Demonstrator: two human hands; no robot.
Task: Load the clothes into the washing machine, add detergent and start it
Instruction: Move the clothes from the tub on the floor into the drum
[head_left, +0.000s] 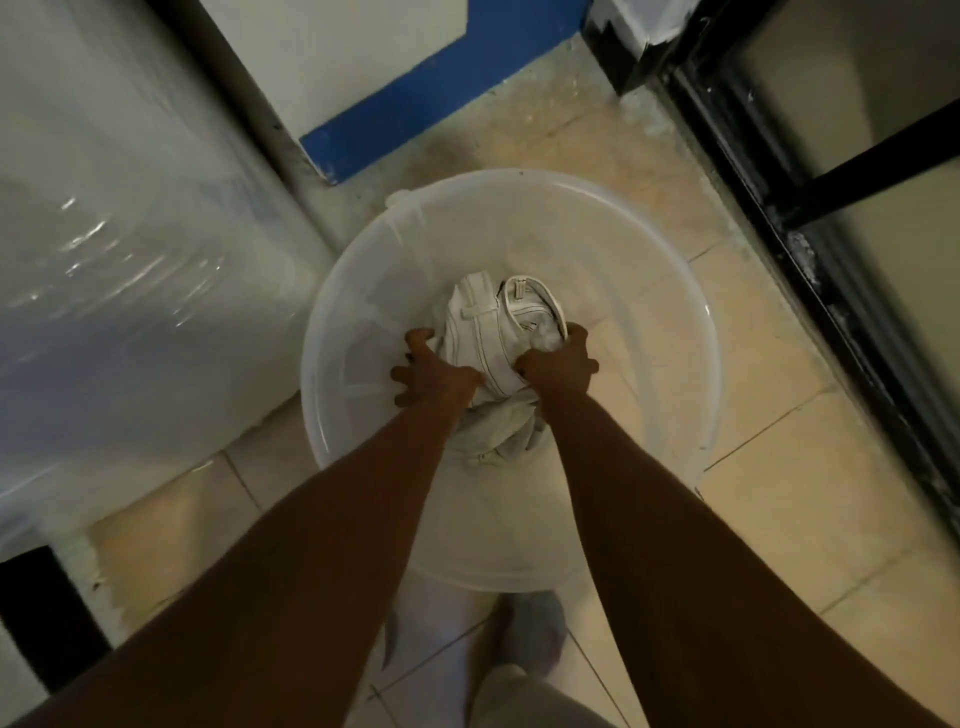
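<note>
A translucent white plastic bucket (649, 249) stands on the tiled floor in front of me. At its bottom lies a bundle of off-white clothes (485, 343) with dark stitching. Both my arms reach down into the bucket. My left hand (434, 376) rests on the left side of the bundle with its fingers spread. My right hand (558, 364) is closed on the cloth at the right side. A large appliance wrapped in shiny plastic film (119, 270) stands at the left; I cannot tell if it is the washing machine.
A white wall with a blue painted band (415, 109) is ahead. A black-framed door or cabinet (841, 218) runs along the right. Beige floor tiles (779, 493) surround the bucket. My feet show at the bottom of the view.
</note>
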